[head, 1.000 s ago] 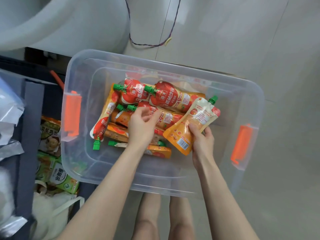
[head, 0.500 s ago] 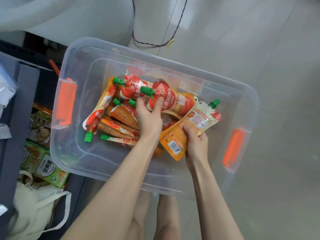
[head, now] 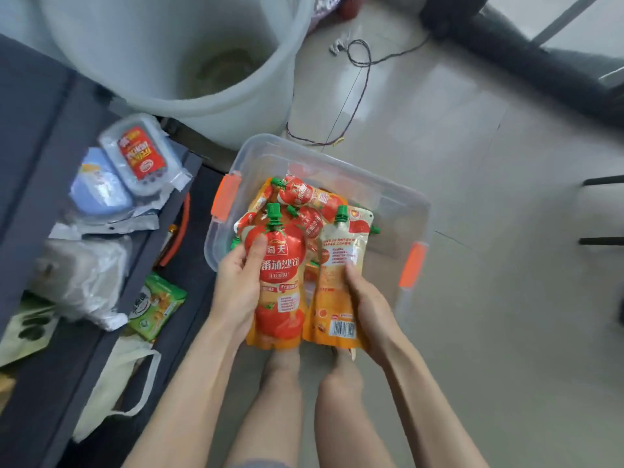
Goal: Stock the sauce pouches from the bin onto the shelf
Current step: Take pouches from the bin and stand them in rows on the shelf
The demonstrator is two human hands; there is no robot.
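Sauce pouches (head: 304, 197): red-front pouch (head: 280, 282) gripped upright in left hand (head: 236, 288), back-label pouch (head: 337, 282) gripped in right hand (head: 371, 309), both over near edge of bin (head: 388, 197), more inside. Carry left to shelf (head: 44, 106), keep spouts up

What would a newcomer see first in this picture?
First, the two sauce pouches held up at the centre: the left hand grips a red tomato pouch, the right hand a pale pouch with its barcode showing. Behind them lies the clear bin with more pouches, and at top left stands a big white tub.
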